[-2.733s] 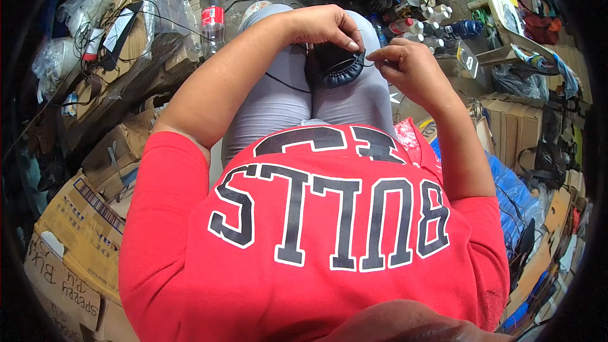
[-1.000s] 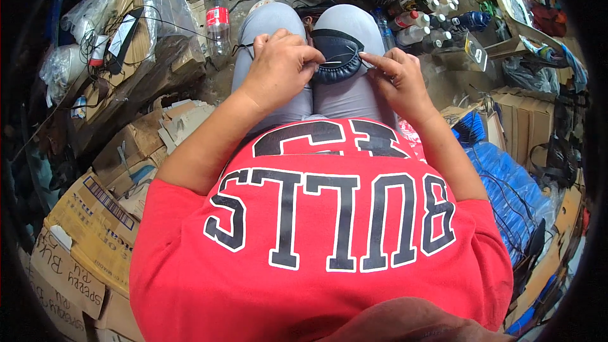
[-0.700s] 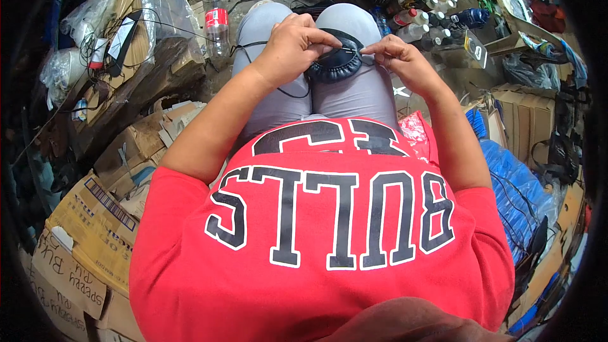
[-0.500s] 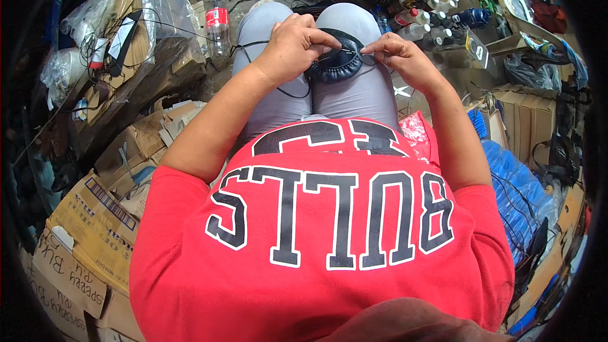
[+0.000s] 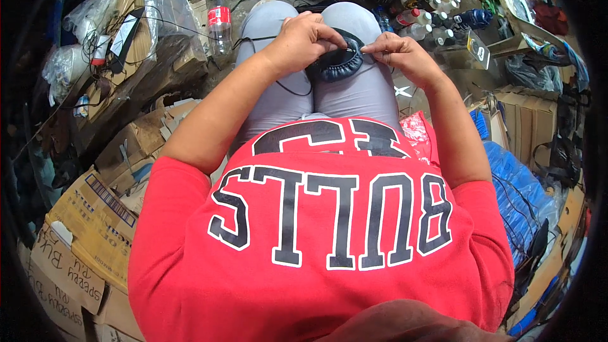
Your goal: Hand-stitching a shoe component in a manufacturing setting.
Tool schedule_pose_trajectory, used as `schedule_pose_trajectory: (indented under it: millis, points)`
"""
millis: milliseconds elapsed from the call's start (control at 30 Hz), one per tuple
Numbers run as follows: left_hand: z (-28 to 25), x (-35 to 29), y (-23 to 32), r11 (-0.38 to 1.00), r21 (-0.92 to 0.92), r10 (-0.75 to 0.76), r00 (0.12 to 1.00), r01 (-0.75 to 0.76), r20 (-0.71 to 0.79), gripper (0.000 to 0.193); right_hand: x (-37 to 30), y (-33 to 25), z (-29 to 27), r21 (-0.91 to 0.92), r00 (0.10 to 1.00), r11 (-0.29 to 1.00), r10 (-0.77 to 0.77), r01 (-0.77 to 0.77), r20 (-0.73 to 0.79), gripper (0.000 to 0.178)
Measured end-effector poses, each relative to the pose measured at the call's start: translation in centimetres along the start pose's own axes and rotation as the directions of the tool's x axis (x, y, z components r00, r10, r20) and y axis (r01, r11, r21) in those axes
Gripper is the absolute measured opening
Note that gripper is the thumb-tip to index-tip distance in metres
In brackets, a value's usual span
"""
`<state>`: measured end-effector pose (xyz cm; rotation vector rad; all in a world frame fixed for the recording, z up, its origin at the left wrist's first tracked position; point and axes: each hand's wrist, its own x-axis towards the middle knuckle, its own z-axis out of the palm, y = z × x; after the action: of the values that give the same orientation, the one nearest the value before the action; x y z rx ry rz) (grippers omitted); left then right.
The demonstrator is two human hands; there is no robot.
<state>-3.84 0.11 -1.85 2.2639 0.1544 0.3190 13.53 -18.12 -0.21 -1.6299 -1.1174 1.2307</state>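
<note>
The round dark ear cushion [image 5: 339, 63] sat on the person's lap, wedged right between both hands over the grey trousers [image 5: 278, 98]. The left hand [image 5: 307, 41] was curled over its upper left edge, fingers bent and pinching the rim, while the right hand [image 5: 396, 57] pinched the rim from the other side with thumb and forefinger — so both were closed on the same cushion, touching it from opposite sides. A thin black cable [image 5: 288, 85] ran out from under the left hand and looped across the thigh.

Further out it was pretty cluttered. Off past the left hand stood a clear plastic bottle with a red label [image 5: 220, 22] on the floor, and beyond that a heap of clear plastic bags and flattened cardboard [image 5: 126, 44]. Past the right hand there was a bunch of small white-capped bottles [image 5: 437, 9]. Near the right elbow, a red crinkly packet [image 5: 415, 133] lay beside the leg, with a blue plastic bag [image 5: 513, 177] and brown cartons [image 5: 532, 120] further over. More cardboard boxes [image 5: 82, 234] sat by the left shoulder — stacked and overlapping.
</note>
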Motion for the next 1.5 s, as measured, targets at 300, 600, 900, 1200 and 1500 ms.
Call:
schedule_pose_trajectory:
  millis: [300, 600, 900, 1200, 1500]
  points:
    - [-1.3, 0.5, 1.2, 0.981, 0.118, 0.142, 0.985, -0.153, 0.094, 0.022, -0.2, -0.3, 0.9, -0.093, 0.997, 0.995, -0.031, 0.025, -0.064, 0.026]
    - [1.1, -0.5, 0.2, 0.853, -0.382, -0.341, 0.934, 0.356, 0.109, 0.017, 0.1, 0.2, 2.2, 0.3, 0.987, 0.952, 0.099, -0.057, -0.126, 0.028]
    - [0.6, 0.8, 1.9, 0.966, -0.161, -0.192, 0.978, 0.202, 0.077, 0.008, 0.9, -1.6, 2.1, 0.065, 0.988, 0.996, 0.065, -0.056, -0.14, 0.012]
    - [-1.1, -0.1, 0.7, 0.907, -0.27, -0.281, 0.943, 0.322, 0.181, 0.004, 0.1, 0.7, 0.1, 0.259, 0.989, 0.962, 0.114, -0.086, -0.098, 0.017]
    - [-1.4, 1.7, 3.5, 0.989, 0.106, -0.125, 0.955, 0.099, 0.27, 0.011, -2.9, -1.4, -1.8, 0.032, 0.987, 0.999, -0.022, 0.027, -0.156, 0.019]
